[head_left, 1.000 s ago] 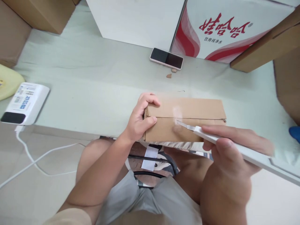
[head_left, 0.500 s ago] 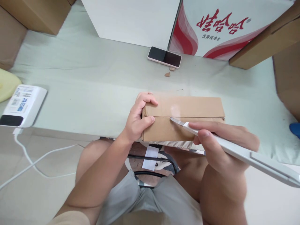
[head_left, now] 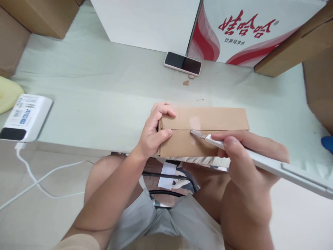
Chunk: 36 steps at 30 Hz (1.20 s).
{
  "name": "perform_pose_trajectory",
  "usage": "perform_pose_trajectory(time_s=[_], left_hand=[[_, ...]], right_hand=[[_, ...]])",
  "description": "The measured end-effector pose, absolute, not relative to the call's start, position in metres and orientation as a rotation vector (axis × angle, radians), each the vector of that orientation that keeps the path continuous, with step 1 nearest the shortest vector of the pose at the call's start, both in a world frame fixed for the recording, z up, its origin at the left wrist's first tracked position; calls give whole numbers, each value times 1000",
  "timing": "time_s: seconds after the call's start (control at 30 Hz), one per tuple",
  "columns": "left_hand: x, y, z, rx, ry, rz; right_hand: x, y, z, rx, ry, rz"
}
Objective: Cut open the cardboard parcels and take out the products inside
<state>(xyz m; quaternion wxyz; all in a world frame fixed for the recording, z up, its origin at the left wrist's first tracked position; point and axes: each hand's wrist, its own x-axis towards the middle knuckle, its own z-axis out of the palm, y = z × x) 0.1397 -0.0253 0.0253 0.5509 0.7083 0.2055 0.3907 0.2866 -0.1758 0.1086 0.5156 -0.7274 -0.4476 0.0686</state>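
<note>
A small brown cardboard box [head_left: 215, 118] lies near the front edge of the cloth-covered surface, a seam running lengthwise along its top. My left hand [head_left: 153, 130] grips its left end, thumb on the near flap and fingers over the far one. In my right hand [head_left: 249, 156] is a white utility knife [head_left: 270, 166], held like a pen with its handle pointing to the lower right. The blade tip touches the box at the seam, just below a pale patch [head_left: 195, 122]. Part of the box's right end is hidden behind my right hand.
A phone [head_left: 182, 63] and cardboard scraps [head_left: 185, 83] lie beyond the box. Behind them stand a white box [head_left: 153, 24] and a red-and-white carton [head_left: 241, 34]. At left, a white device [head_left: 28, 114] trails a cable [head_left: 28, 173]. Brown cartons [head_left: 47, 17] flank both sides.
My right hand and the knife have shifted slightly to the right, the blade tip moving a little along the seam. My left hand stays on the box's left end.
</note>
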Motion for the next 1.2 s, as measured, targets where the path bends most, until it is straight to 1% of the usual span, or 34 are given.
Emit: perform_pose_trajectory(time_s=[0.63,0.83,1.0,1.2], left_hand=[[140,-23,27,1688,466,929],[141,-22,28,1686,482,912],[140,-21,28,1685,483,898],[140,-18,26,1674,450,907]], right_hand=[[288,-175,104,-1732,-967,126],[287,-174,103,-1768,-918,69],[288,-169,96,-1756,-890,-108],[295,-183,88,-1670,-932,-82]])
